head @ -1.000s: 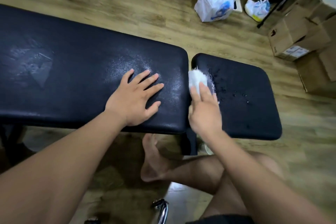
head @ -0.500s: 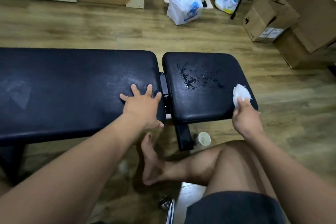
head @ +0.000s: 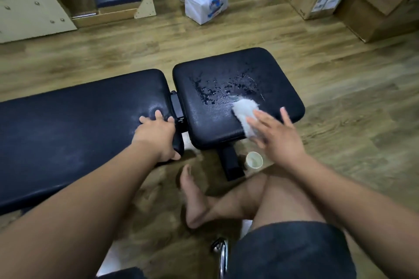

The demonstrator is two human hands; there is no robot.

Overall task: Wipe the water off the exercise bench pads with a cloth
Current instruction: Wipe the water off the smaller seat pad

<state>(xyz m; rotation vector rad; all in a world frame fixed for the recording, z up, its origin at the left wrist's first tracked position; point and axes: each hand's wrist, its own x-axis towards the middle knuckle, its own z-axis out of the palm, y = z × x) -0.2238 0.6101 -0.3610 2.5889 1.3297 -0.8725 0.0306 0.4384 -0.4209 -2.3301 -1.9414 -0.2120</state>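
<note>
The fingers of the right hand are lying spread and nearly straight over the white cloth, pressing it flat on the near right part of the seat pad instead of bunching it, probably so that more of the fabric is meeting the wet vinyl. The cloth's far tip is just touching the near edge of the water droplets, which are beading across the middle of that pad. The left hand is gripping the near end corner of the long pad, fingers on top and thumb hooked under the edge, seemingly to steady the bench and the person leaning over it. A paper cup is standing on the floor just beside the bench post. Compared with half a second earlier, the cloth is sitting farther in from the seat pad's right edge and nearer the puddle, and the right hand is flattening over it where it was pinching it before. The left hand is staying at the same corner, having come there from flat on the pad top a second ago. The droplets are looking largely unwiped.
</note>
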